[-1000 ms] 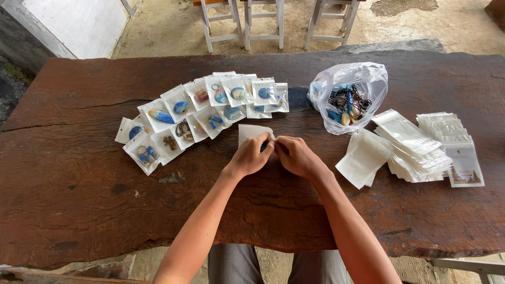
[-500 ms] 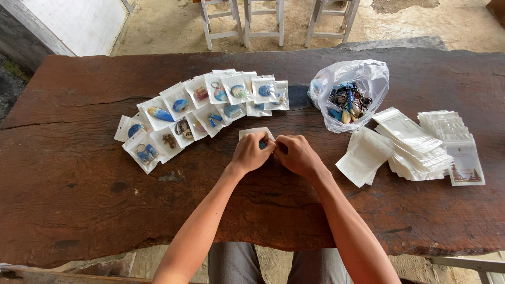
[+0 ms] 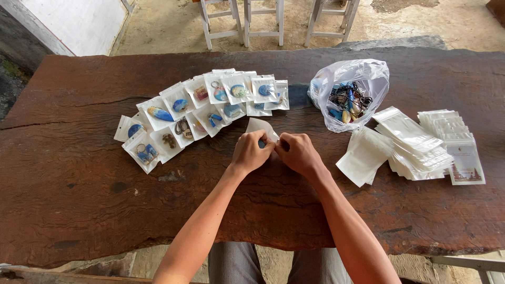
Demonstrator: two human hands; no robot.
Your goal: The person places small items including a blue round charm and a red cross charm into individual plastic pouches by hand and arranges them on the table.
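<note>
A wide, dark reddish-brown slab-wood table (image 3: 79,200) is carrying everything, w/ pale stool legs (image 3: 247,21) standing on the concrete beyond its far edge. Toward the right edge, a loose heap of empty white zip pouches (image 3: 405,144) is lying fanned out, w/ a neater stack of printed backing cards (image 3: 457,142) just beside it. Near the far edge, right of centre, a crumpled clear plastic bag of loose blue trinkets & cords (image 3: 350,92) is sitting open-mouthed. Left of centre, a fanned spread of small clear pouches already filled w/ blue & brown pendants (image 3: 202,108) is arcing in 2 overlapping rows from the far middle toward the left.

At the table's middle, both hands are meeting on 1 small white pouch w/ a blue piece inside (image 3: 259,128), which is lying just in front of the filled spread & well apart from the empty heap. The left hand (image 3: 251,152) is pinching the pouch's near edge w/ curled fingers; the right hand (image 3: 297,152) is closed on the same edge, thumb & forefinger pressed together, knuckles nearly touching the left's.

To do this pinch well, I'd judge: keep the pouch flat on the wood, run both thumbs outward along the strip so it's closing evenly, & keep the blue piece pushed clear of the edge so nothing's getting caught in it.
</note>
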